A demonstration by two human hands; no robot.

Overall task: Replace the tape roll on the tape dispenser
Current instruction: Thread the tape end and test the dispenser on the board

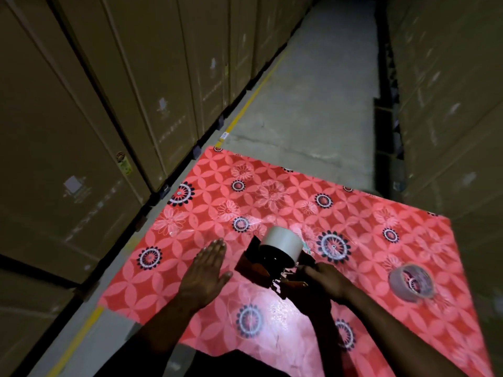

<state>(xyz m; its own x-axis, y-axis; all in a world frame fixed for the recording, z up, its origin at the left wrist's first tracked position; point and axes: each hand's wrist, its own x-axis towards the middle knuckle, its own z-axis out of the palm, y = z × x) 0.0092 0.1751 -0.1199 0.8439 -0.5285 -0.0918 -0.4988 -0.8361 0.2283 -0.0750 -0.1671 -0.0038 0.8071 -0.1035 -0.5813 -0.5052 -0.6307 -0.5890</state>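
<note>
A dark tape dispenser (pixel 258 268) lies on a table covered with a red flowered cloth (pixel 272 191). A pale tape roll (pixel 283 243) sits on its spindle, standing up from the frame. My right hand (pixel 326 281) grips the dispenser's handle end, fingers closed around it. My left hand (pixel 206 273) lies flat and open on the cloth just left of the dispenser, touching nothing else. A second, clear tape roll (pixel 412 285) lies loose on the cloth at the right, apart from both hands.
Tall cardboard cartons (pixel 95 118) line the left side, more stand on the right (pixel 449 104). A concrete aisle (pixel 313 91) with a yellow floor line (pixel 253 96) runs ahead beyond the table's far edge.
</note>
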